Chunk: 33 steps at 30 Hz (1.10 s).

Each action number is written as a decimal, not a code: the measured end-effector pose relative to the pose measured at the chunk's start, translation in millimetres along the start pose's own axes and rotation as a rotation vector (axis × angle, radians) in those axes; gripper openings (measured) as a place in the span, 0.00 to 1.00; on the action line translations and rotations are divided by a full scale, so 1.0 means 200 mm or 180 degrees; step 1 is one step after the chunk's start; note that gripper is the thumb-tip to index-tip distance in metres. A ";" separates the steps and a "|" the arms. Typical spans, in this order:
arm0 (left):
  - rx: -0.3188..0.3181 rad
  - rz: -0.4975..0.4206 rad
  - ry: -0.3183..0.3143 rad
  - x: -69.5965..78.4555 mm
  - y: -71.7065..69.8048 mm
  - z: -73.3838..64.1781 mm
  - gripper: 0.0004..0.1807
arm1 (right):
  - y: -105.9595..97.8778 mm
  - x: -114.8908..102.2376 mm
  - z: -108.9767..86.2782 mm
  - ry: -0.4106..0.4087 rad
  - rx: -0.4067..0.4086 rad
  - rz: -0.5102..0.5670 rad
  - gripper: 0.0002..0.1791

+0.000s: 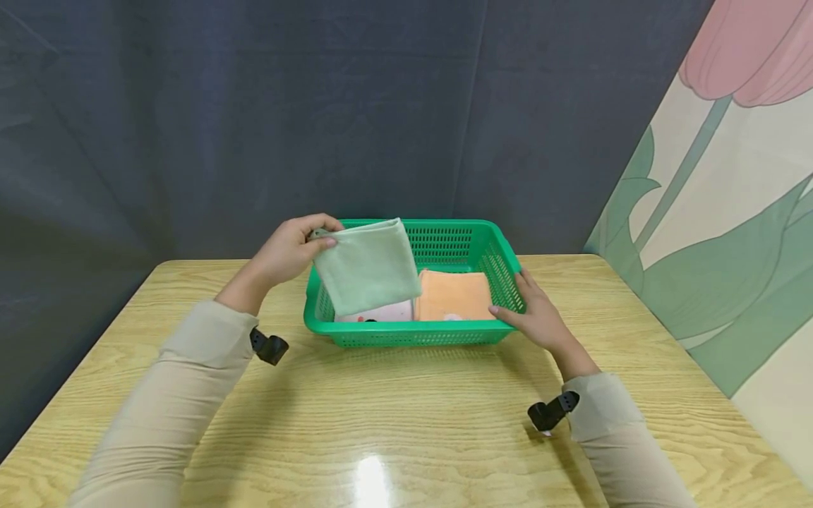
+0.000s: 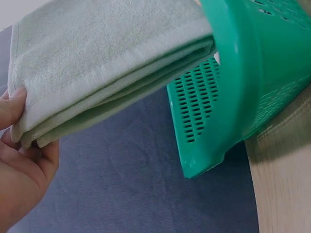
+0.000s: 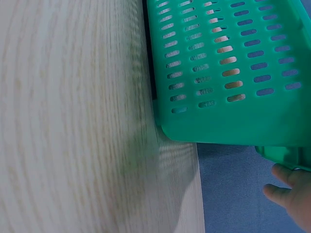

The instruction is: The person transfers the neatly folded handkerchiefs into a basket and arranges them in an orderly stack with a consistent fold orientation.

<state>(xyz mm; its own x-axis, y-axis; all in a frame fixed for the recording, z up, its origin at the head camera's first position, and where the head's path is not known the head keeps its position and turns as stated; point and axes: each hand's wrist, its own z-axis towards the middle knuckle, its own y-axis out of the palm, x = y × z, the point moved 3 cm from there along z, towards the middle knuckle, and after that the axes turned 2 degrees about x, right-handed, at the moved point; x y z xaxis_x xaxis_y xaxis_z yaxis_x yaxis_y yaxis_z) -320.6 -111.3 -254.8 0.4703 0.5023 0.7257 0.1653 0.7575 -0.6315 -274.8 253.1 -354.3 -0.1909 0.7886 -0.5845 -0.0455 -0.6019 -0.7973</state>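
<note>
A pale green folded towel [image 1: 368,268] hangs from my left hand [image 1: 288,250], tilted over the left part of a green plastic basket [image 1: 444,329]. The left thumb and fingers pinch it by one corner; in the left wrist view the towel's stacked layers [image 2: 116,73] show beside the basket's end. My right hand [image 1: 536,314] holds the basket's right end, thumb over the rim near the front corner. In the basket lie an orange folded cloth [image 1: 454,295] and, partly hidden under the green towel, a pale pinkish cloth [image 1: 394,312] with small coloured marks.
The basket stands on a light wood-grain table [image 1: 406,402], close to its back edge. Behind the table hangs a dark grey-blue curtain [image 1: 286,106]. A wall with a painted tulip [image 1: 718,233] runs along the right side.
</note>
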 end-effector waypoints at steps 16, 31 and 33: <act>-0.0037 0.0064 0.0015 -0.03 0.08 0.01 0.11 | 0.00 0.00 0.01 -0.0031 0.0020 0.0034 0.50; -0.0201 0.0243 0.0149 -0.06 0.15 0.00 0.11 | 0.00 -0.01 0.01 0.0000 0.0036 0.0028 0.50; -0.0231 0.0276 0.0167 -0.07 0.15 0.00 0.11 | 0.00 -0.01 0.00 -0.0008 0.0039 0.0022 0.49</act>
<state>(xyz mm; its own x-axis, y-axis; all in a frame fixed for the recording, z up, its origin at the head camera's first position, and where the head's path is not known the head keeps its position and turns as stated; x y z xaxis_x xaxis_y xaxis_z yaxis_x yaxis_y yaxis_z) -321.0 -94.8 -283.9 0.5299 0.5405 0.6535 0.1836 0.6792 -0.7107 -275.1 252.5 -353.1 -0.1939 0.7842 -0.5895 -0.0563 -0.6088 -0.7913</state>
